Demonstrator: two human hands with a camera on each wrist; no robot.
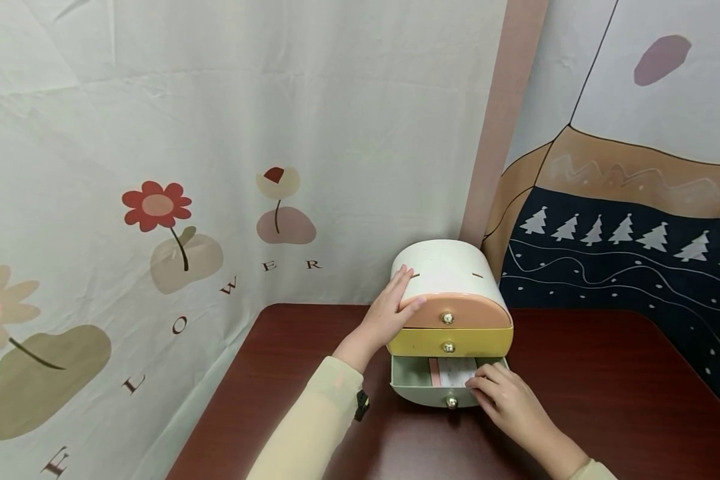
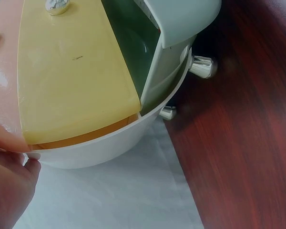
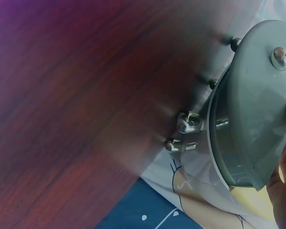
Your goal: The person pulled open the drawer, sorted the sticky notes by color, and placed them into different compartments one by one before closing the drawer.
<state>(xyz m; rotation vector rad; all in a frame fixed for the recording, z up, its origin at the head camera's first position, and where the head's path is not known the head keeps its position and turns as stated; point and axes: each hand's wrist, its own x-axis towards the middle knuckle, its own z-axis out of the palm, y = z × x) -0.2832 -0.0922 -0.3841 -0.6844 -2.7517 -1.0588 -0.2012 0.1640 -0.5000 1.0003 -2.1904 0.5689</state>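
A small rounded chest of drawers (image 1: 447, 263) with a white shell stands on the table in the head view. Its bottom green drawer (image 1: 419, 395) is pulled out, and a white and pink flat item (image 1: 454, 372) lies inside. My right hand (image 1: 513, 405) grips that drawer's front at the right, thumb on the outer face and fingers over the rim. Against the chest's upper left side rests my left hand (image 1: 384, 319), fingers extended along the shell and thumb near the orange drawer (image 1: 426, 312). The yellow drawer (image 2: 76, 71) and the orange one are closed.
The chest stands on a dark red wooden table (image 1: 582, 373), near its back edge. Behind hang a pale curtain (image 1: 360, 133) with printed flowers and a second patterned cloth (image 1: 612, 253). Metal feet (image 3: 188, 122) hold up the chest.
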